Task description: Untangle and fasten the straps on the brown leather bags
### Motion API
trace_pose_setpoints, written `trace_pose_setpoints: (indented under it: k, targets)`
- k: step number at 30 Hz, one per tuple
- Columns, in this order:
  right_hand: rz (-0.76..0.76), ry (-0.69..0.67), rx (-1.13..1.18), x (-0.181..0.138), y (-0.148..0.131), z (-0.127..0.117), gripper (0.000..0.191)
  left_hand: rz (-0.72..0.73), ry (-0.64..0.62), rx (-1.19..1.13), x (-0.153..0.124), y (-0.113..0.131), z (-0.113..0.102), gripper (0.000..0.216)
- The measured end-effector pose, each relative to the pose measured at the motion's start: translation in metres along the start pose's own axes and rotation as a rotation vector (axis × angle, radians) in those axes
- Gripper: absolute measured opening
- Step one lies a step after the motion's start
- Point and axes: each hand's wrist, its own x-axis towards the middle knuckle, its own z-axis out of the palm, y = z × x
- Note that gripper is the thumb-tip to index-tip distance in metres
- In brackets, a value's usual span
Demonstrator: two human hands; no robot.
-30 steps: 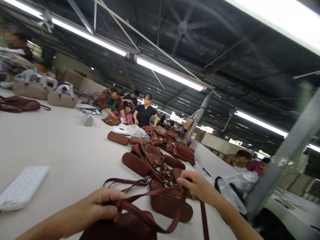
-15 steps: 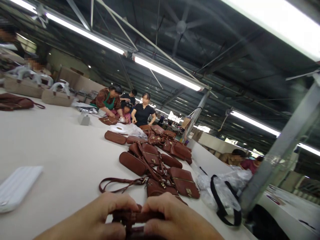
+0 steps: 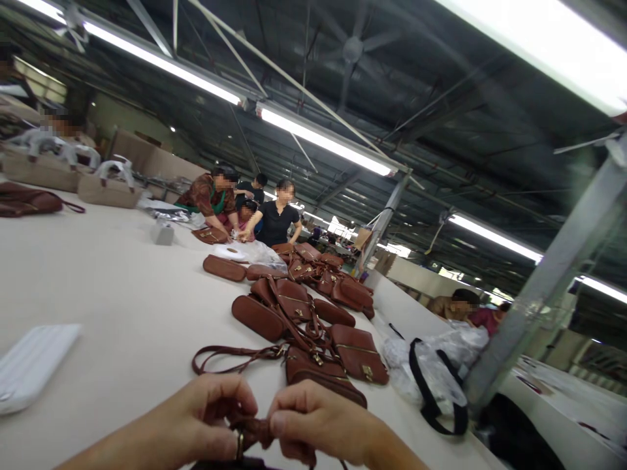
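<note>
Low in the view, my left hand (image 3: 218,418) pinches a brown leather strap (image 3: 255,429) beside a gold-coloured metal ring (image 3: 240,445). My right hand (image 3: 306,418) grips the same strap a little to the right, fingers curled round it. A dark edge of something shows below my hands, mostly cut off by the frame. Just beyond them lies a brown leather bag (image 3: 318,372) with gold zip and clasp, its looped strap (image 3: 230,356) stretching left across the white table (image 3: 142,307).
Several brown bags (image 3: 294,297) lie piled further up the table. A white padded item (image 3: 39,365) is at left, and clear plastic with a black strap (image 3: 416,372) at right. A metal post (image 3: 543,287) rises beside it. Co-workers (image 3: 277,219) stand at the far end.
My hands have turned the strap and shifted their grip; the metal ring now shows at my left fingers. A far co-worker has stretched an arm towards the neighbouring person.
</note>
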Motion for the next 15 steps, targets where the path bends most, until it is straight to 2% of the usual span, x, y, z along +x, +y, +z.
trace_pose_setpoints:
  k: [2,4,7,11,15]
  targets:
    - [-0.025,0.06,-0.071,0.0,-0.008,0.002,0.027,-0.042,0.023,0.058,-0.001,-0.004,-0.002,0.033]
    - [-0.073,0.114,-0.12,0.001,-0.017,0.005,0.016,-0.07,-0.013,0.045,-0.002,-0.005,0.001,0.031]
    - [-0.098,0.138,-0.115,0.005,-0.025,0.006,0.016,-0.028,-0.019,-0.02,-0.004,0.0,0.011,0.026]
    - [-0.004,-0.09,0.097,0.011,-0.011,-0.013,0.032,-0.005,0.119,0.03,-0.012,0.017,0.008,0.028]
    - [-0.151,-0.202,0.384,0.004,0.027,-0.049,0.044,0.0,0.188,0.035,-0.023,0.044,-0.03,0.039]
